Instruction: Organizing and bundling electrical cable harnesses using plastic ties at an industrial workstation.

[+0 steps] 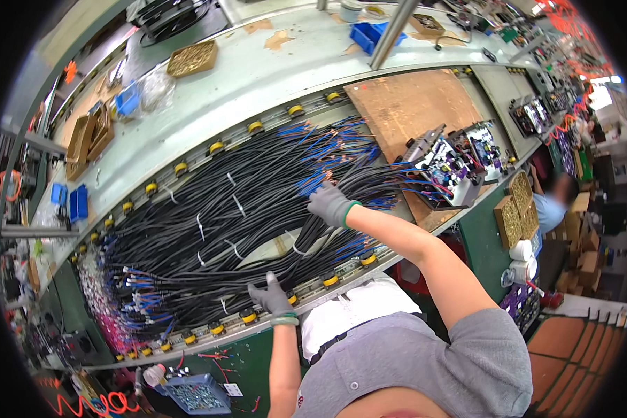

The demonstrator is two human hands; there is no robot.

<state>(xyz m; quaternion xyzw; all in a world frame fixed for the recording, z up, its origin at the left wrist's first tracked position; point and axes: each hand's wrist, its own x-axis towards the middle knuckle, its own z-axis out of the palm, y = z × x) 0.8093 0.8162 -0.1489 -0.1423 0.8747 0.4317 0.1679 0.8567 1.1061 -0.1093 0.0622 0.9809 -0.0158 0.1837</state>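
A wide layer of black cable bundles (188, 209) lies along the conveyor track before me, tied at intervals with white cable ties (199, 227). My right hand (330, 205), in a grey glove, is closed around part of one bundle (363, 180) that arcs towards the right. Stripped blue and brown wire ends (339, 141) fan out beyond that hand. Lower down, my gloved left hand (271, 299) rests at the near edge of the cables with thumb and fingers apart. White connectors (136, 300) cap the cable ends at the left.
Circuit-board assemblies (449, 167) sit right of the cables, by a brown board (413, 104). Yellow rollers (217, 148) line both track edges. A metal post (394, 34) rises from the far bench. A blue parts bin (196, 394) stands below. A seated person (551, 204) is at right.
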